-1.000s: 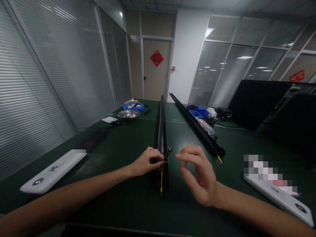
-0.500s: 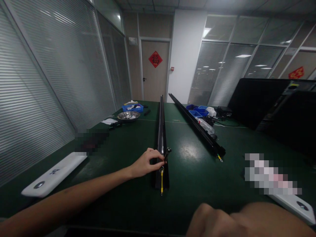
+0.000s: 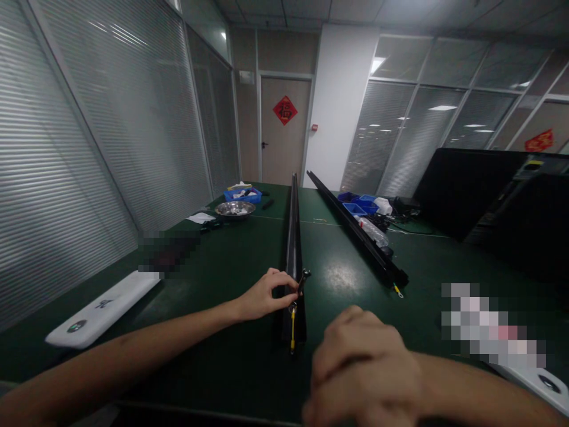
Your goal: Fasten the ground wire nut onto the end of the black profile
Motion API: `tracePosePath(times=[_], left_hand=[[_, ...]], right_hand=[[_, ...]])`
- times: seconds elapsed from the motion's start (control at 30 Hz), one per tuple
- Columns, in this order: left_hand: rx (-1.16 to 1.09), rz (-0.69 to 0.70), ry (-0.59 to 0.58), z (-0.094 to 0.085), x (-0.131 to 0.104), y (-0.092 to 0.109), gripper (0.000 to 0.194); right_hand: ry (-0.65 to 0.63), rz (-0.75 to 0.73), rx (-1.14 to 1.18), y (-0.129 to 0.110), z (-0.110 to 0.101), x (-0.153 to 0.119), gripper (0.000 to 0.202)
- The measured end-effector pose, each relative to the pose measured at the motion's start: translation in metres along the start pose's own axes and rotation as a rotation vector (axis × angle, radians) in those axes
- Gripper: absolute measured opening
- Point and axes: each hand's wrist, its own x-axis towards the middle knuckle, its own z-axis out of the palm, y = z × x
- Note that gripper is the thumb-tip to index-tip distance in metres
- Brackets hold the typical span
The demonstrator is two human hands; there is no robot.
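My left hand is over the near end of a long black metal channel, thumb and finger pinched on a small dark wrench whose head sticks up to the right. A yellow wire with a ring terminal hangs from the channel end just below those fingertips. My right hand is close to the camera, low and right of the channel, with its fingers curled. It is blurred, and whatever it may hold is hidden.
A second black channel with a yellow lead lies to the right. Blue bins and a plastic bottle are beside it. A metal bowl and a blue tray stand far left. White devices flank the green table.
My right hand has risen from the bottom edge and moved left, closer to the channel's near end. My left hand still pinches the wrench in the same place.
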Motion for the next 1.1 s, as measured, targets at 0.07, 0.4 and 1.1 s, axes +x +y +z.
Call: tracePosePath(times=[0.07, 0.4, 1.1], left_hand=[[0.010, -0.001, -0.001, 0.001, 0.000, 0.000, 0.020], [0.001, -0.049, 0.015, 0.001, -0.001, 0.000, 0.021], [0.043, -0.012, -0.059, 0.002, -0.001, -0.004, 0.023]], right_hand=[[0.150, -0.010, 0.051, 0.030, 0.003, 0.013, 0.030], [0.130, 0.360, 0.275, 0.120, 0.027, 0.027, 0.029], [0.144, 0.211, 0.113, 0.119, 0.025, 0.026, 0.025]])
